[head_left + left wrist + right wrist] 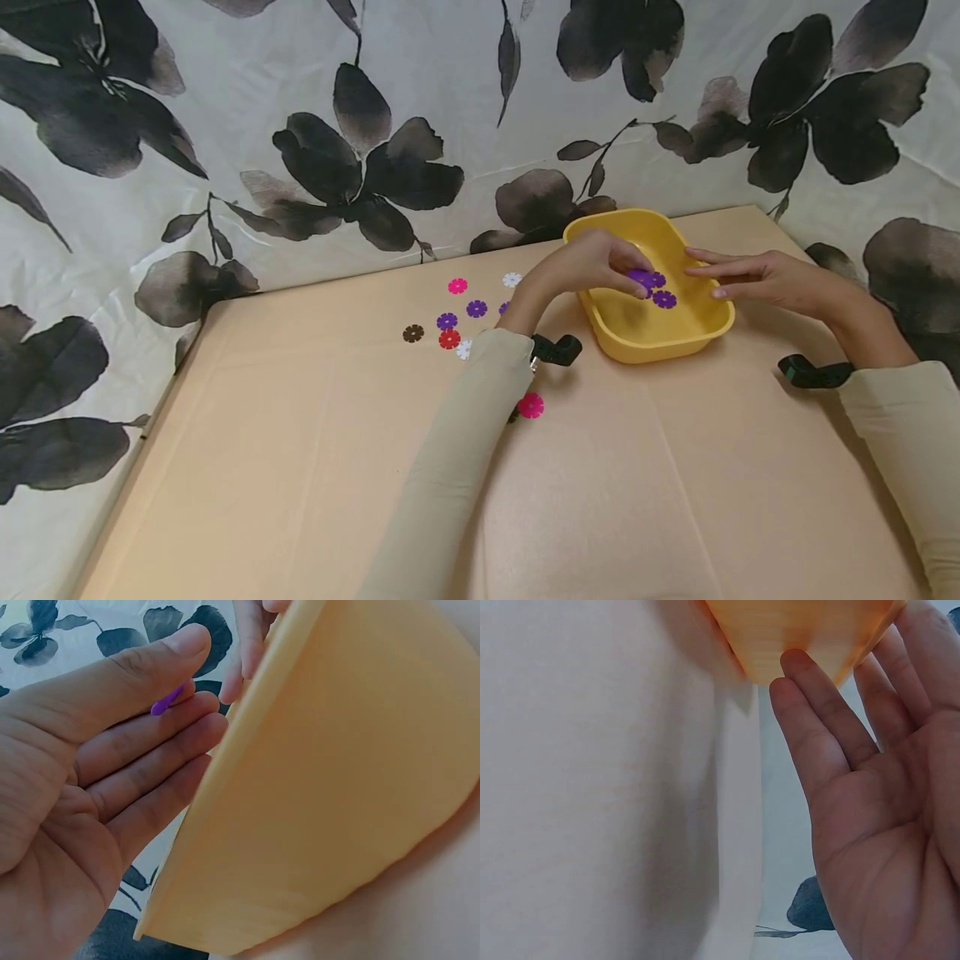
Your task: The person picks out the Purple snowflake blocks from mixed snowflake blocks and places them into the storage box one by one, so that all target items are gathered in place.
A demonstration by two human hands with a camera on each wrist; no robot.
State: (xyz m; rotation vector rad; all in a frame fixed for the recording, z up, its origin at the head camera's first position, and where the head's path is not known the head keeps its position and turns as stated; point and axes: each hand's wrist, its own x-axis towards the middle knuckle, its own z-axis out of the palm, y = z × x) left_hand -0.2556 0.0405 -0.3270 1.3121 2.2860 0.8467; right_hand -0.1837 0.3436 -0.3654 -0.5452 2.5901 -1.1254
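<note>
While the thumb and forefinger of my left hand (588, 263) pinch a purple flower-shaped disc (166, 702), more purple discs (664, 299) show just beside them, within the rim of the yellow tray (660, 348). The fingers of my right hand (780, 285) are nearly straight, with gaps between some, and touch the tray's right side. To the left, brown (413, 333), red (449, 339), pink, white and purple flower discs lie scattered on the table (300, 467); another pink disc (531, 406) lies nearer me, by my left sleeve (442, 467). Beyond is a floral-print cloth (450, 50).
</note>
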